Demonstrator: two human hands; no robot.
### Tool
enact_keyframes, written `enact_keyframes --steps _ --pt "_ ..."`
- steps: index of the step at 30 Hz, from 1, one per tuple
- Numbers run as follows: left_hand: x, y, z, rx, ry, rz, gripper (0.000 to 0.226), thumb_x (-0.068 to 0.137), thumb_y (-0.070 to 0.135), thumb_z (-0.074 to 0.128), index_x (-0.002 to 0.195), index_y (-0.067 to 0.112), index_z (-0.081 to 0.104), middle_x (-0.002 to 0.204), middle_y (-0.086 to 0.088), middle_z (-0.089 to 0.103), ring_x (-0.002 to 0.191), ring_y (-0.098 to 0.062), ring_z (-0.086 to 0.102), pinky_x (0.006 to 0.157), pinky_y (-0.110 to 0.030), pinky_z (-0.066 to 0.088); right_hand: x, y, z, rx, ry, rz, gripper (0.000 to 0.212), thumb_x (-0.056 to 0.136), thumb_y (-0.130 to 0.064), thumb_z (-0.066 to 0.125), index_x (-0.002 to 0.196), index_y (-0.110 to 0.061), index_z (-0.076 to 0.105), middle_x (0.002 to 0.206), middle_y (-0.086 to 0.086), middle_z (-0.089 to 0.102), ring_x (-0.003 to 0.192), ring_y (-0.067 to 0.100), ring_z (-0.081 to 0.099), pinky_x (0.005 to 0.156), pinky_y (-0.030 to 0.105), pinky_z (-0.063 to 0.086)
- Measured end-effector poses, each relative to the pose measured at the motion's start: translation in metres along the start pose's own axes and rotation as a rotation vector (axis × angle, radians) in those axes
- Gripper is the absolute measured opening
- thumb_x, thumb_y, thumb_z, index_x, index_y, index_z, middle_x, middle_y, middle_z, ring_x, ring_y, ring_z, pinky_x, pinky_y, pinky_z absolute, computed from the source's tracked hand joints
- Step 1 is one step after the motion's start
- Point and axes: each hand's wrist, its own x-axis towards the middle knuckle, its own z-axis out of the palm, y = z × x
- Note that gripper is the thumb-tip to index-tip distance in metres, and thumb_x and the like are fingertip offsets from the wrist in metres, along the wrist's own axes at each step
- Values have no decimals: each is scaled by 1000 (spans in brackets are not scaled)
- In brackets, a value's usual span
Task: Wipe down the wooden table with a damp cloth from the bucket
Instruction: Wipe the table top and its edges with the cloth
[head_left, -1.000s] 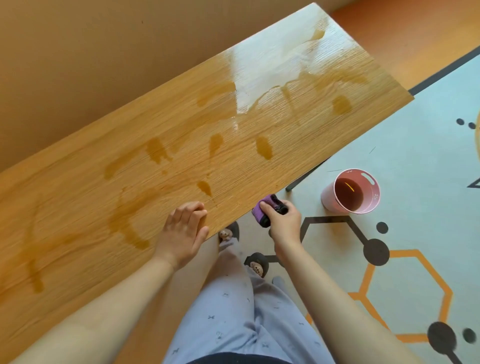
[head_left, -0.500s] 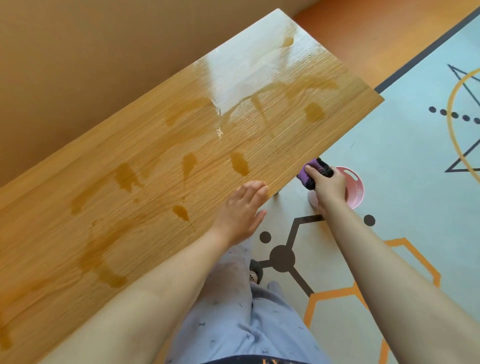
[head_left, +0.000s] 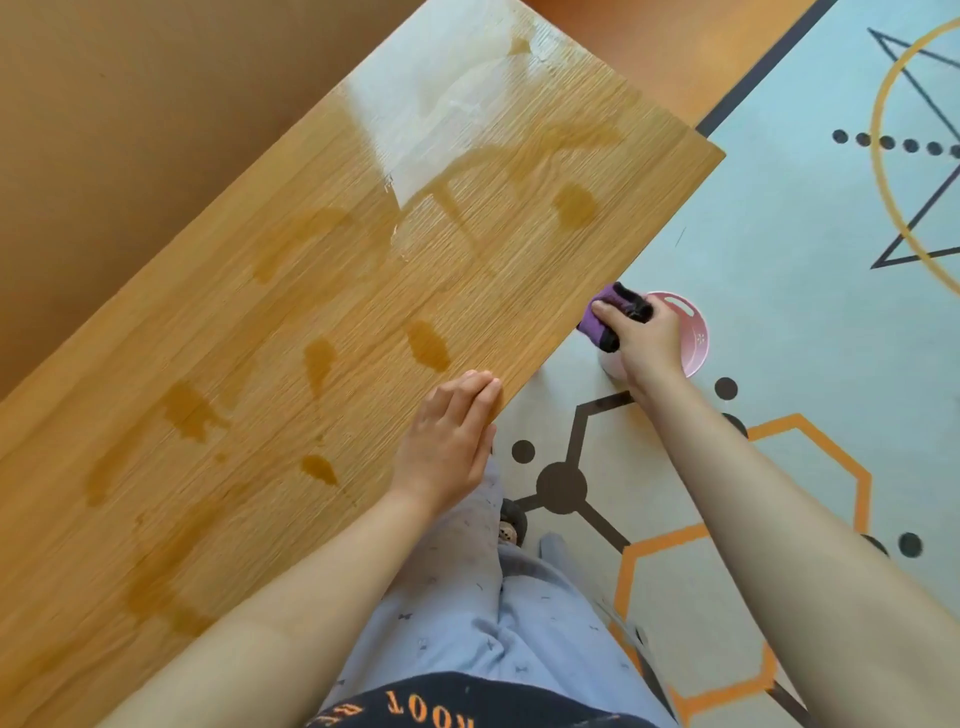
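Note:
The long wooden table (head_left: 291, 332) runs from lower left to upper right, streaked with dark wet patches and a shiny wet area near its far end. My left hand (head_left: 447, 441) lies flat on the table's near edge, fingers together, holding nothing. My right hand (head_left: 647, 338) is off the table, closed around a bunched purple and black cloth (head_left: 602, 314). It hovers over the pink bucket (head_left: 693, 332) on the floor, hiding most of the bucket.
A tan wall (head_left: 130, 130) borders the table's far side. A pale mat (head_left: 805, 312) with orange hexagons and black dots covers the floor on the right. My legs in light blue trousers (head_left: 493, 597) stand by the table's edge.
My right hand carried the cloth from the table's edge to above the bucket. The left hand slid to the right along the near edge.

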Motion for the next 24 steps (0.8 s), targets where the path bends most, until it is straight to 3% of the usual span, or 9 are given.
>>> enact_keyframes --steps 2,5,8,12,17,21,24 --pt "1 0 1 8 11 3 48 91 26 47 136 10 45 137 -3 44 127 -22 39 106 -36 36 15 -5 -4 39 35 6 22 79 -18 73 96 -12 61 80 -3 61 71 9 57 56 7 44" --pt "0 -2 3 31 25 11 49 91 27 49 136 11 42 137 -2 40 127 -22 39 106 -35 31 16 4 2 156 64 87 15 81 -15 72 93 -14 63 83 -2 64 78 12 61 75 23 50" --pt "0 -2 4 51 19 20 51 90 28 48 137 10 40 138 -2 39 127 -23 39 105 -36 31 1 22 14 357 33 226 24 81 -10 71 103 -12 62 94 1 66 92 17 64 89 32 52" --pt "1 -3 5 74 10 32 53 89 31 45 138 10 38 137 -3 39 127 -23 38 104 -36 32 -14 26 21 631 -9 370 23 83 1 66 104 -6 61 98 8 66 92 19 65 87 32 53" --pt "2 -6 4 75 -1 28 54 90 33 44 138 10 38 137 -3 39 127 -24 39 104 -36 31 12 2 15 708 63 440 16 82 2 66 95 -7 62 91 7 66 81 16 66 68 27 55" --pt "2 -5 2 66 1 36 53 90 34 42 137 9 39 137 -3 39 127 -24 39 104 -36 30 60 -34 -2 758 190 385 14 81 4 67 83 -7 58 89 10 62 81 20 61 89 34 52" --pt "1 -4 3 51 11 38 53 90 36 42 137 9 39 137 -3 40 126 -23 40 103 -36 31 78 -36 -6 765 220 359 13 81 2 68 84 -5 58 94 11 63 84 20 62 91 32 51"
